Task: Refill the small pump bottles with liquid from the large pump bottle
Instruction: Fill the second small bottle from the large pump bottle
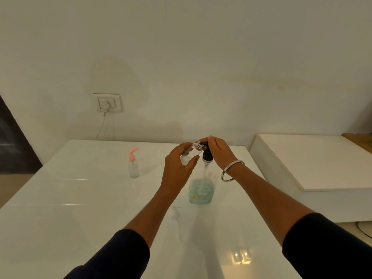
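The large clear pump bottle (202, 191) stands on the white table (84, 198), about a third full of pale blue liquid, with a black pump head. My right hand (218, 152) rests on top of that pump head, fingers curled over it. My left hand (179, 166) grips a small clear bottle (194, 149) without a cap, tilted with its threaded neck at the black nozzle. Another small bottle with a pink pump (133, 163) stands upright to the left, apart from both hands.
A loose pump with its tube (177, 217) lies on the table in front of the large bottle. A wall socket with a cable (107, 102) is at the back left. A lower white surface (314, 162) adjoins the table on the right.
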